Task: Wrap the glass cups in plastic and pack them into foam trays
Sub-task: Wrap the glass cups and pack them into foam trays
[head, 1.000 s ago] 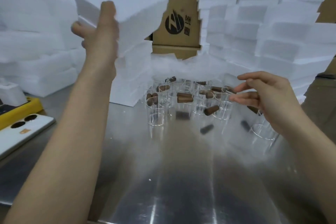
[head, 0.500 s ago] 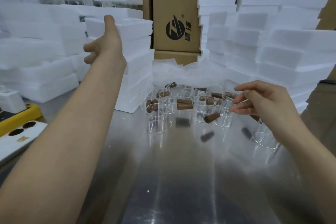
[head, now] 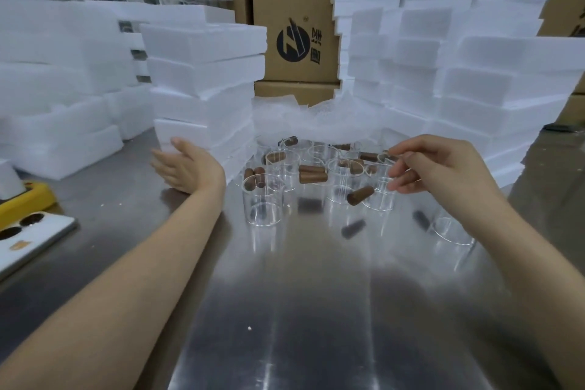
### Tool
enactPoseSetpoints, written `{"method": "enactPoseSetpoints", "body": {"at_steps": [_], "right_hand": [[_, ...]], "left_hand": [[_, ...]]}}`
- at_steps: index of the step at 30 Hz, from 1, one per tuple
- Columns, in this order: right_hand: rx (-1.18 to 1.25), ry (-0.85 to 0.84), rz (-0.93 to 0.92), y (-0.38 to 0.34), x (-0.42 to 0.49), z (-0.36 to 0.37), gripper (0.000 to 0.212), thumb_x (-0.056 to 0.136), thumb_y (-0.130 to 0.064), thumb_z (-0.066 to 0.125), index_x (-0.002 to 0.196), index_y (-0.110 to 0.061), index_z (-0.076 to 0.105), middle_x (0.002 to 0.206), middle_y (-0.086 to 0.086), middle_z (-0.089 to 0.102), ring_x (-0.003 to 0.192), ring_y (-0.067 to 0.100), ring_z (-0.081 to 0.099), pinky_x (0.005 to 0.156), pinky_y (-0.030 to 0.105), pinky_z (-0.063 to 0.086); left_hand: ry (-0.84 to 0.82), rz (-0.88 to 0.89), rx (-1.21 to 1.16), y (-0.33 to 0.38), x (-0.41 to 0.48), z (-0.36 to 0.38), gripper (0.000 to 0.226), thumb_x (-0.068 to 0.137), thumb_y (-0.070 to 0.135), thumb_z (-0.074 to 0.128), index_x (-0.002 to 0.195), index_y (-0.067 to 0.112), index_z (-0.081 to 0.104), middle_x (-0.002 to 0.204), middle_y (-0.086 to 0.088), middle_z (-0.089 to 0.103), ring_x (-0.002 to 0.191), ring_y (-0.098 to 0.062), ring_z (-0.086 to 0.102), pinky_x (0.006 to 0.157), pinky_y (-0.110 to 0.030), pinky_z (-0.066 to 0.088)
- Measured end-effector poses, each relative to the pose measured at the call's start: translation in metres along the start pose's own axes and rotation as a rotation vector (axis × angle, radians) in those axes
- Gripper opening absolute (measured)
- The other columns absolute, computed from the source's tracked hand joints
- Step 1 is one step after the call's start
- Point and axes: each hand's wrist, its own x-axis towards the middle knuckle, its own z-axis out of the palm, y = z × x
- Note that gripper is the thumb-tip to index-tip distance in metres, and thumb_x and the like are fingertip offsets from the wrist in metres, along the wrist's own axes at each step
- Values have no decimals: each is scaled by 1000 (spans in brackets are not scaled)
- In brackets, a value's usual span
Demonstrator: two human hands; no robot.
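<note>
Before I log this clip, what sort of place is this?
Probably a packing workshop or warehouse: stacked foam trays, printed cardboard cartons, and loose glass cups on a steel table.

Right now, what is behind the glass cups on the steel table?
A crumpled heap of white plastic wrap lies right behind the glass cups, and cardboard boxes stand behind that. The heap hides the boxes' foot and the table there.

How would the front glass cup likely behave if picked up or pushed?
Probably fragile and slippery: the glass cup looks thin-walled and smooth. Upright on the polished metal table, it would likely slide rather than tip. The brown stoppers at its rim might shift or roll off.
</note>
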Motion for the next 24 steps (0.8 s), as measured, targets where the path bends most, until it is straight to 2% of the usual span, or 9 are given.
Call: {"method": "enactPoseSetpoints", "body": {"at_steps": [3, 7, 10, 13, 18, 20, 22, 24], "right_hand": [[-17, -5, -14, 1, -1, 2, 31, 92, 5, 43, 87, -10, 70, 65, 5, 68, 58, 21, 69, 55, 21, 54], [-59, -23, -14, 5, -2, 6, 32, 92, 7, 44, 85, -11, 70, 64, 5, 69, 58, 20, 68, 56, 21, 55], [-85, -40, -31, 7, -2, 8, 32, 92, 7, 45, 85, -11, 70, 66, 7, 69, 58, 19, 68, 57, 21, 56], [-94, -56, -49, 9, -2, 9, 32, 92, 7, 45, 85, -11, 70, 67, 8, 69, 57, 19, 68, 57, 21, 55], [-143, -69, -79, 14, -1, 7, 34, 91, 6, 46, 84, -16, 71, 68, 6, 69, 58, 16, 68, 58, 19, 54], [-214, -70, -110, 14, -2, 7, 34, 91, 5, 46, 84, -19, 70, 69, 3, 69, 59, 13, 68, 60, 23, 55], [-349, -66, -143, 16, -2, 6, 33, 90, -2, 47, 84, -26, 68, 68, -4, 68, 61, 12, 68, 67, 33, 55], [-523, -74, -175, 18, -2, 6, 29, 88, -11, 46, 84, -33, 65, 66, -5, 68, 65, 17, 68, 68, 41, 54]], "left_hand": [[72, 86, 12, -4, -1, 10, 52, 106, 33, 25, 151, 8, 18, 159, -12, 17, 147, -22, 14, 114, -29, 7], [138, 82, 37, -7, 7, 24, 51, 106, 31, 25, 150, 6, 22, 159, -12, 19, 147, -22, 17, 114, -29, 8], [151, 102, 69, -5, 20, 36, 50, 106, 30, 24, 149, 5, 25, 157, -13, 23, 145, -23, 21, 114, -28, 9], [154, 113, 136, -6, 36, 44, 46, 106, 30, 22, 143, 6, 39, 153, -12, 35, 141, -23, 31, 112, -26, 14], [87, 136, 98, -6, 64, 49, 49, 106, 33, 20, 135, 7, 51, 147, -12, 44, 134, -28, 39, 110, -34, 22], [73, 136, 72, -6, 69, 48, 50, 106, 33, 20, 132, 5, 53, 141, -15, 49, 130, -31, 43, 106, -35, 25], [74, 118, 23, -5, 67, 45, 50, 106, 32, 21, 131, 2, 53, 138, -17, 51, 127, -33, 45, 103, -35, 28], [49, 103, -42, -3, 63, 41, 49, 107, 28, 20, 131, -1, 51, 139, -18, 50, 127, -32, 44, 101, -31, 28]]}}
